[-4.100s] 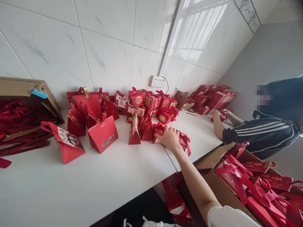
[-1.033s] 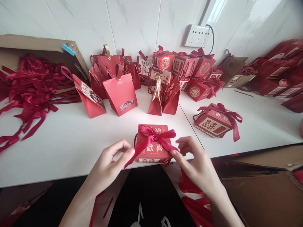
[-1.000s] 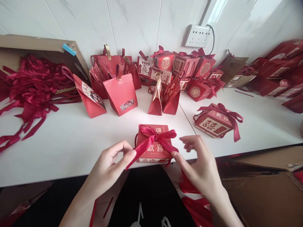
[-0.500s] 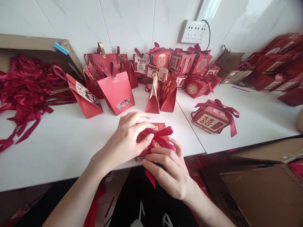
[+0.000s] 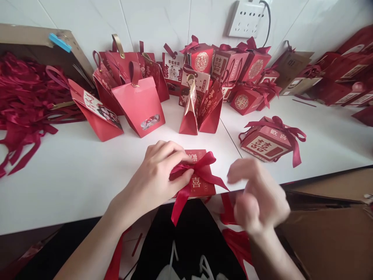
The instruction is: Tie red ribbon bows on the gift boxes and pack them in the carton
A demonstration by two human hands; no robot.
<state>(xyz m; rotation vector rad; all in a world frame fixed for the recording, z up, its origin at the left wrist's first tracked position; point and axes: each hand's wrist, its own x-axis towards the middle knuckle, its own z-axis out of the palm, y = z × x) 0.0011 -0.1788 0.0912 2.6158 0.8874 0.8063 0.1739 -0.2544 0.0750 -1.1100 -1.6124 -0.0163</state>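
Observation:
A red gift box with gold characters sits at the table's front edge. Across its top lies a bright red ribbon bow, one tail hanging over the edge. My left hand is closed on the bow, pinching it between thumb and fingers. Off to the right of the box, my right hand is blurred by motion; its thumb and index finger stand apart, and nothing shows between them. Its other fingers are curled and hard to make out.
A finished-looking red box with a bow stands to the right. Red handled bags and stacked boxes line the wall. At left, a carton holds red ribbons. Another carton stands below the table at right.
My right hand has let go of the box and bow and moved right. My left hand stays on the bow. The box appears turned, and the view has shifted slightly.

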